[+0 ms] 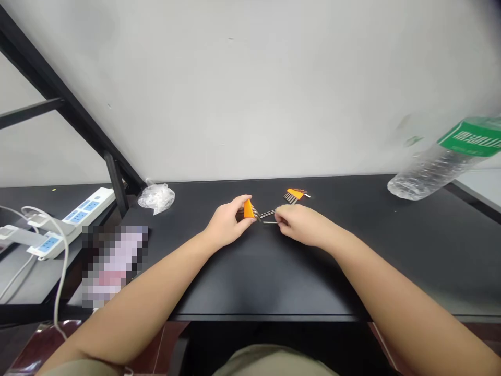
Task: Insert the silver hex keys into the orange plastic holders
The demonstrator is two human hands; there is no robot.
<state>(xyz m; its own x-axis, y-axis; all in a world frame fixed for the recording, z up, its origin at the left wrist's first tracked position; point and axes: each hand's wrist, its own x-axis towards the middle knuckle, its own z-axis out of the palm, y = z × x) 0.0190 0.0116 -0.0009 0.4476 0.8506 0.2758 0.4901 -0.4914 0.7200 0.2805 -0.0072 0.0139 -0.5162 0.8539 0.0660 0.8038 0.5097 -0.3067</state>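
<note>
My left hand (227,223) is closed on an orange hex key holder (249,209), gripping it between thumb and fingers. Short metal keys stick out of the holder on its right side. Just to the right, my right hand (299,222) has its fingers pinched together at the end of a thin metal hex key (270,223). Slim metal rods (268,213) show between the two hands; their right ends are hidden by my right fingers. Behind my right hand, a second orange holder with several hex keys (295,195) lies on the black table.
A crumpled clear plastic bag (156,198) lies at the table's back left. On the right, a large clear bottle with a green label (446,156) leans at a tilt. Far left are a white power strip (84,214) with cables and a black metal frame (74,115). A pale wall closes off the back.
</note>
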